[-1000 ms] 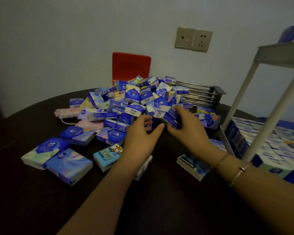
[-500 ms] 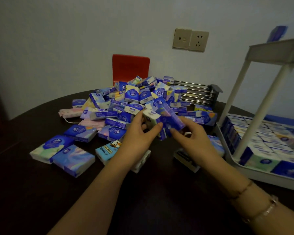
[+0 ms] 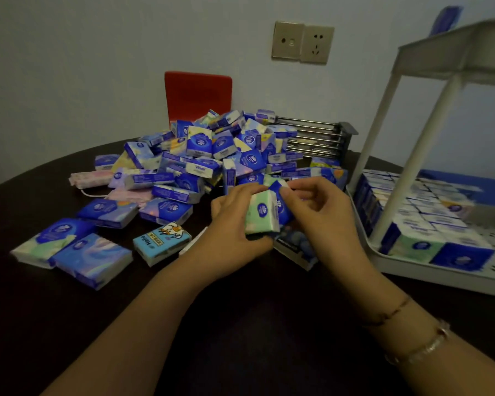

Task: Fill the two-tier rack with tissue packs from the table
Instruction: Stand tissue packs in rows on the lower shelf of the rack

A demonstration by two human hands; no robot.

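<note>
Partly behind hands (image 3: 272, 221): 2 packs (image 3: 262, 214)

Chair back (image 3: 198, 96): red, behind the far edge of my dark surface (image 3: 240, 324), against the wall.
Wall plates (image 3: 302, 42): a switch and a socket side by side, high on the pale wall.
Metal wire rack (image 3: 316, 137): dark bars, lying at the surface's far side.
Wrist: two bracelets (image 3: 417, 348).

Both hands (image 3: 320, 215) gripping tissue packs (image 3: 262, 212), rack (image 3: 429, 267) right
</note>
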